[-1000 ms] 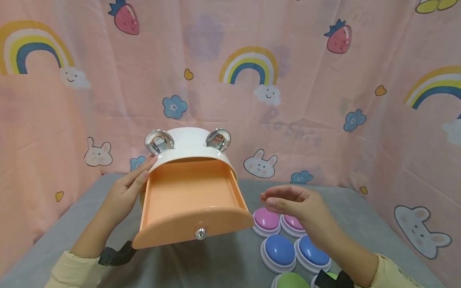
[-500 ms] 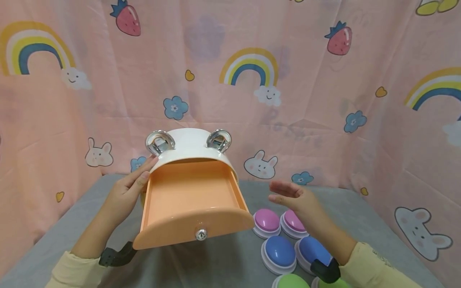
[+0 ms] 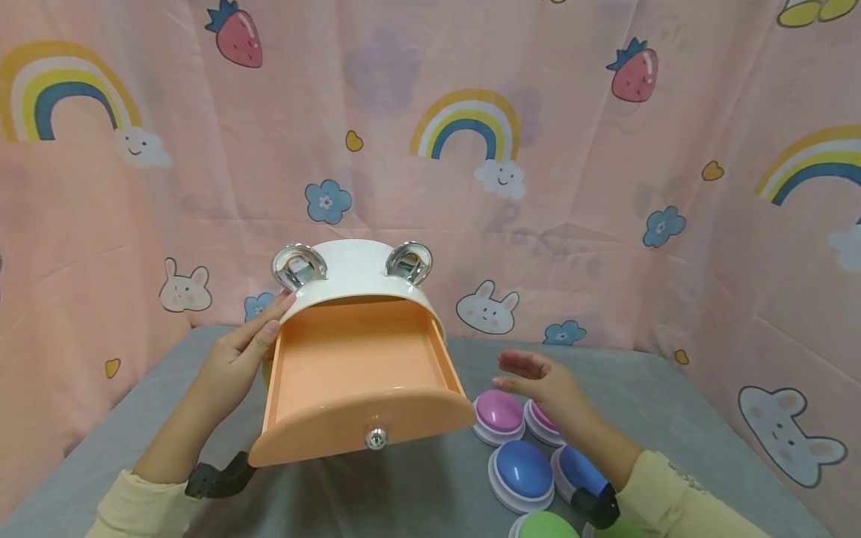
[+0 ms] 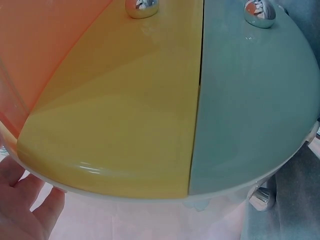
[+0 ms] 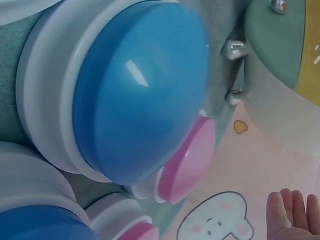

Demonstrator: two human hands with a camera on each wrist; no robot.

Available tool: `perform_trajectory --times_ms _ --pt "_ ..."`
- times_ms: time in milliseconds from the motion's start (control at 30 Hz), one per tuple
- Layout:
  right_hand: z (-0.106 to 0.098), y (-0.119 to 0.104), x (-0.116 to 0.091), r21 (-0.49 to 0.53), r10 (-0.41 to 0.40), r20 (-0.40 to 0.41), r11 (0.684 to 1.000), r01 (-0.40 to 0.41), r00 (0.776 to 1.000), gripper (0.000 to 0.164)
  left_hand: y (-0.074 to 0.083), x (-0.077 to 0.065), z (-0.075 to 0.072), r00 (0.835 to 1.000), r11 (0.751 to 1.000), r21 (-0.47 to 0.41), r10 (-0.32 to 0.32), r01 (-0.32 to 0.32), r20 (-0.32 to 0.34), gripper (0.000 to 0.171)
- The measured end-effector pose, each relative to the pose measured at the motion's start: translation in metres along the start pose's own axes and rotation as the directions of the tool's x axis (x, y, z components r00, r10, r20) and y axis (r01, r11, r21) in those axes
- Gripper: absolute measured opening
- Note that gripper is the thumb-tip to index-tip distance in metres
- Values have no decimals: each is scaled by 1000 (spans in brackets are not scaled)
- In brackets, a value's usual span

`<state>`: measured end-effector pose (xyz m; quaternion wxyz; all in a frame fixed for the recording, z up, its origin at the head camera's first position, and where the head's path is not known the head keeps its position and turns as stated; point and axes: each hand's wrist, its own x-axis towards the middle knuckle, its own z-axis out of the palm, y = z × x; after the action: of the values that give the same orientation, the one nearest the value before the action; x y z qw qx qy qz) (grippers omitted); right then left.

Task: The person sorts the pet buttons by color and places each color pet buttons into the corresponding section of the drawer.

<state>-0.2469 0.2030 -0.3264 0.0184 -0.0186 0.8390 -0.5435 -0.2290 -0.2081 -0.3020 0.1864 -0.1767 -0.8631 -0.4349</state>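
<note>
Head | drawer front [image 3: 346, 430] faces camera, long axis crosswise | left hand [image 3: 232, 362] touches cabinet [image 3: 353, 269], fingers straight | right hand [image 3: 543, 382] relaxed

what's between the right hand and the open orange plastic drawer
In the head view, grey tabletop shows between the right hand and the orange drawer, with a white-rimmed, domed pink button low in the gap.
</note>
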Motion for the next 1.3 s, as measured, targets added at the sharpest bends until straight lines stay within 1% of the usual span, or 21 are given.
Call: perform_trajectory --times_ms 267,533,633,767,900,1100,1300 --pt "1 10 7 -19 15 15 1000 -15 1000 73 0 0 0 1000 1000 -18 -4 4 4 43" --pt "1 23 13 -37 66 38 997 -64 997 75 1 0 1 1000 1000 -15 -11 11 7 44" --pt "2 30 16 -61 73 50 996 -70 996 73 1 0 1 1000 1000 -12 -9 9 7 44" --pt "3 36 18 -121 71 50 991 -64 996 71 2 -1 0 1000 1000 -12 -7 7 6 44" --pt "4 42 19 -178 71 52 982 -61 996 75 2 -1 0 1000 1000 -14 -2 3 5 44" --pt "6 49 20 -187 74 52 980 -63 996 78 0 -1 1 1000 1000 -15 8 -8 -1 44" --pt "10 50 21 -210 120 42 972 -109 992 76 1 -1 1 1000 1000 -11 1 -1 -5 44"
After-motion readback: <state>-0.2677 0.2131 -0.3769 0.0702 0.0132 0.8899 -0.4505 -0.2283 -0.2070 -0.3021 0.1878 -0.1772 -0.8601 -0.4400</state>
